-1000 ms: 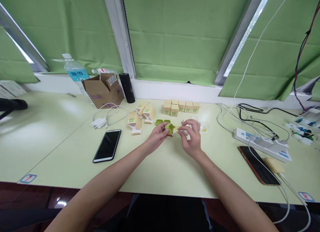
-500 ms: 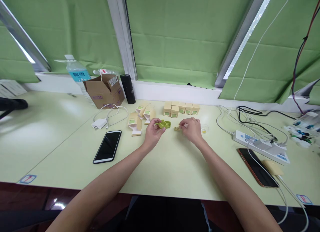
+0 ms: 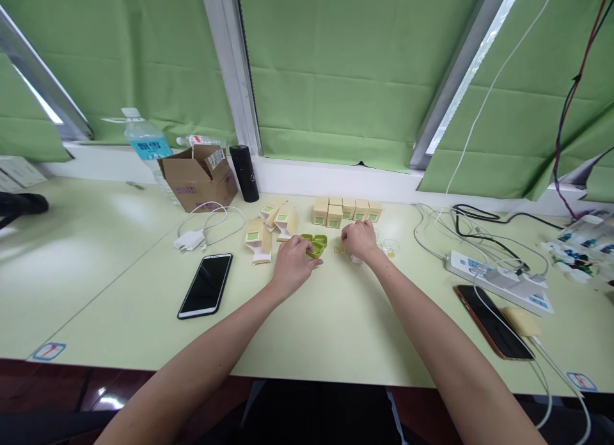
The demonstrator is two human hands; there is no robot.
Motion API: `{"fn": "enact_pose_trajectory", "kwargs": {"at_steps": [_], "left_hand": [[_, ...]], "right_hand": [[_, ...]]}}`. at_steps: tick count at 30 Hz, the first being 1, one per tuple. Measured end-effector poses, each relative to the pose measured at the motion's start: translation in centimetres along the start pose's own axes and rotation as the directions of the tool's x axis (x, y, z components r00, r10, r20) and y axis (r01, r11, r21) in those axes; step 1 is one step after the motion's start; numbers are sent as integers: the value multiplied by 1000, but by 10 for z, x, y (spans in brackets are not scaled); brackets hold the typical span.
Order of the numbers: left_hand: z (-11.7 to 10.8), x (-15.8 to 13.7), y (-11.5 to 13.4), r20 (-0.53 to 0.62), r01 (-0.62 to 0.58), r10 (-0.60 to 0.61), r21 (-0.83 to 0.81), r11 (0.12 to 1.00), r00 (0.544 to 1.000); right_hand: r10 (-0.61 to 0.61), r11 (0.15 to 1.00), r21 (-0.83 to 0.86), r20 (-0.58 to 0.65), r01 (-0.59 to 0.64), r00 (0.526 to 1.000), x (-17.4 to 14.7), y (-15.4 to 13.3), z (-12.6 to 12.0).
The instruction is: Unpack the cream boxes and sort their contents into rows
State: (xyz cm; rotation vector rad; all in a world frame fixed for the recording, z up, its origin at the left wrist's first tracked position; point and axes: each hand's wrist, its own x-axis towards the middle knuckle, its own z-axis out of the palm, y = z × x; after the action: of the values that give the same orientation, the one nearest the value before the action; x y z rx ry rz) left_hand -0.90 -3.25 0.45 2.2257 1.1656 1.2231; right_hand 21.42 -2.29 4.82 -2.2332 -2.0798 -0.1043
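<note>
My left hand (image 3: 293, 264) is closed on the near left edge of a small green case (image 3: 320, 240), which has several open hollows. Part of the case is hidden behind the fingers. To its right, my right hand (image 3: 361, 239) is low over the table with fingers curled together; what they pinch, if anything, is hidden. A small yellowish piece (image 3: 339, 249) lies by its fingertips. Just right of that hand is a clear round plastic piece (image 3: 391, 246) with a bit of yellow in it.
Several small tan boxes (image 3: 348, 208) stand in rows behind my hands. Opened tan boxes (image 3: 259, 239) lie left. A phone (image 3: 205, 285), charger (image 3: 189, 240), cardboard box (image 3: 199, 183) and black bottle (image 3: 245, 173) are farther left. A power strip (image 3: 496, 279) and another phone (image 3: 492, 320) are right.
My left hand has lowered the green case slightly and turned it, so its hollows face up more. My right hand has shifted a little left, its fingers now pointing down.
</note>
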Motion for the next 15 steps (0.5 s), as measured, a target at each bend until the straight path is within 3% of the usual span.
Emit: {"fn": "enact_pose_trajectory", "kwargs": {"at_steps": [5,10,15], "left_hand": [[-5,2,8,109,83,-116,270,959,987],[-7,4,8,180,50,-132,402,914,975],[-9,6,6,202,2,-111,476,879,973]], "right_hand": [[-13,1000,1,-3,13,1000,1,1,3],[-31,999,23,-51,33,998,-4,-1,3],[-34,997,66,-181,47,983,-19,4,-7]]}}
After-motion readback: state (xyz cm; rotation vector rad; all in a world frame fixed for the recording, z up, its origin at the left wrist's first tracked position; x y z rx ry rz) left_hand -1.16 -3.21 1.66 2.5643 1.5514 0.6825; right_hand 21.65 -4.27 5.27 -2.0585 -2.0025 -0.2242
